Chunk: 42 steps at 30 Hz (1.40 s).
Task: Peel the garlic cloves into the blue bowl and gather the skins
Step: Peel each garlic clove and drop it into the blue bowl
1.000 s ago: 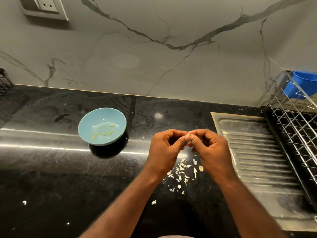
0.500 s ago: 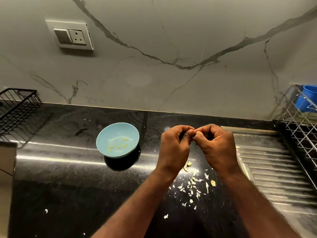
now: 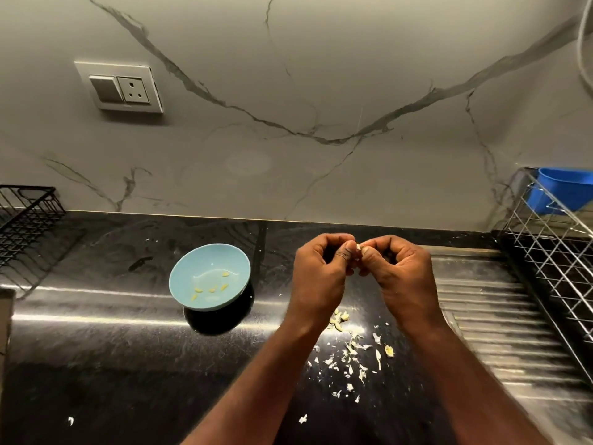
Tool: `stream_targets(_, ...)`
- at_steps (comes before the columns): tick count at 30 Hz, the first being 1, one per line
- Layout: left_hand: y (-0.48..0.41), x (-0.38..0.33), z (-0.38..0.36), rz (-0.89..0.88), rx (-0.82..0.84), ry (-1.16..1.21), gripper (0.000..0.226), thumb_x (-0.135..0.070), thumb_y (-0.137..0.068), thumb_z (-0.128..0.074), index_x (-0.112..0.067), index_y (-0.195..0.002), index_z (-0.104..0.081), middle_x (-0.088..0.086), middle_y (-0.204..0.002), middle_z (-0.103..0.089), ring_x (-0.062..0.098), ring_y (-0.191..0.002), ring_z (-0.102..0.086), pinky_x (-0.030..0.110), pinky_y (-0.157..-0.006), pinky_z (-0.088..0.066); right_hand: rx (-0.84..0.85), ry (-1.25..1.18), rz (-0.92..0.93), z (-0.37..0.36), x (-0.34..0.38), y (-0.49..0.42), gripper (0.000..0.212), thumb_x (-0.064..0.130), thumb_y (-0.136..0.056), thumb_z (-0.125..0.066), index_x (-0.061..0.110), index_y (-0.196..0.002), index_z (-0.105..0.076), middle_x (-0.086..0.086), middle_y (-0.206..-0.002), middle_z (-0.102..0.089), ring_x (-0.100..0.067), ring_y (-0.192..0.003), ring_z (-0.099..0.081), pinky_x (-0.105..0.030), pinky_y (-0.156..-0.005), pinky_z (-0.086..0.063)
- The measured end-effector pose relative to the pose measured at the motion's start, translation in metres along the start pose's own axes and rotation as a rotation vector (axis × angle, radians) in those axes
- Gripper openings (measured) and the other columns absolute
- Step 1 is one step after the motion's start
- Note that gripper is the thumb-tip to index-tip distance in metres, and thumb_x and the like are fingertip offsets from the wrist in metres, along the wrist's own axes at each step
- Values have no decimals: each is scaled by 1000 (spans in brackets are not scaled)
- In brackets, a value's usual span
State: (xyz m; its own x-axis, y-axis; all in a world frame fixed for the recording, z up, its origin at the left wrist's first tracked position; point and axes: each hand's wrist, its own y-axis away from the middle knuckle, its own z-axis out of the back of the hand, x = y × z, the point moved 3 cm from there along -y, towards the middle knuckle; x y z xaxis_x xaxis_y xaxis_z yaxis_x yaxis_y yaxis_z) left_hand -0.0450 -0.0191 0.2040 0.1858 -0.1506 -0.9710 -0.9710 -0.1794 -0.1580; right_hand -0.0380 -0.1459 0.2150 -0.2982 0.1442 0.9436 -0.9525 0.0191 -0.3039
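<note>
My left hand (image 3: 321,274) and my right hand (image 3: 401,277) meet above the black counter, fingers curled, thumbs pinching one small pale garlic clove (image 3: 356,248) between them. Most of the clove is hidden by the fingertips. The light blue bowl (image 3: 179,284) stands to the left of my hands and holds several peeled yellowish cloves (image 3: 210,288). Below my hands lies a scatter of white garlic skins (image 3: 353,358), with a small cluster of unpeeled cloves (image 3: 338,321) at its top and one clove (image 3: 389,351) at its right.
A steel sink drainboard (image 3: 487,316) lies right of the skins, with a wire dish rack (image 3: 558,252) holding a blue tub (image 3: 564,191) beyond it. A black wire basket (image 3: 25,216) sits at far left. A wall socket (image 3: 125,88) is on the marble backsplash.
The camera has tilted up and shifted, showing more wall and the left basket. My hands stay together on the clove, their thumbs working at it; a bit more of the clove shows.
</note>
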Motion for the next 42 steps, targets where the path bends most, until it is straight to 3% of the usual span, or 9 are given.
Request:
stream_targets(4,7,7,0,-33,-75,-33,7,-9,-92,-66,-9,-99,-66,7,-85,-70,13,-76,-69,24,-67,-56,-4,25,-21,1,-4,3,28,36,-79,-70,9,-85,-70,-7,-74,-72,-16,-67,-68,-24,-63,-57)
stream_targets(8,10,17,4,-25,-126,-92,8,-12,-94,-65,-16,-95,-72,2,-85,-72,15,-81,-69,31,-73,-58,-2,51,-53,1,-12,9,6,15,-89,-70,13,-84,-69,-4,-73,-70,-7,-64,-65,-19,-61,-54)
stream_targets(15,19,16,-2,22,-55,-49,15,-12,-96,-61,-16,-105,-73,-4,-93,-74,16,-90,-71,27,-75,-59,9,28,-57,-4,-12,15,4,12,-91,-67,10,-88,-70,-3,-77,-71,-9,-70,-70,-18,-63,-55)
stream_targets(19,19,17,2,50,-42,21,16,-8,-96,-59,-10,-105,-73,4,-92,-75,19,-87,-72,23,-72,-57,28,8,-69,-5,-13,14,6,13,-91,-67,7,-90,-70,-3,-78,-72,-12,-72,-71,-20,-65,-56)
stream_targets(24,18,19,5,98,-27,139,17,-9,-98,-56,-7,-104,-71,13,-92,-73,25,-85,-71,29,-75,-58,44,-99,-133,-6,-15,13,7,12,-92,-65,8,-89,-69,-7,-79,-72,-19,-74,-71,-25,-67,-57)
stream_targets(30,16,24,12,188,-76,237,16,-13,-98,-56,-13,-103,-71,6,-93,-74,16,-88,-69,22,-71,-54,19,-252,-236,-4,-20,11,23,13,-97,-53,9,-79,-67,-9,-74,-69,-19,-70,-67,-27,-63,-55)
stream_targets(33,17,25,13,201,-82,262,15,-13,-95,-59,-13,-102,-72,7,-95,-74,15,-89,-69,22,-72,-54,-9,-177,-241,0,-26,12,29,19,-99,-54,10,-76,-68,-9,-73,-70,-20,-69,-67,-28,-62,-55)
stream_targets(37,17,26,14,215,-76,304,14,-10,-93,-60,-11,-101,-72,8,-93,-75,17,-88,-70,25,-76,-57,27,77,-193,7,-35,13,11,13,-91,-68,9,-81,-67,-8,-73,-70,-20,-69,-68,-29,-63,-56)
stream_targets(42,17,27,13,240,-47,380,15,-8,-91,-61,-7,-102,-70,11,-95,-75,20,-90,-72,25,-77,-58,80,245,-207,12,-37,14,10,7,-87,-72,16,-89,-68,0,-81,-69,-7,-76,-67,-18,-67,-54)
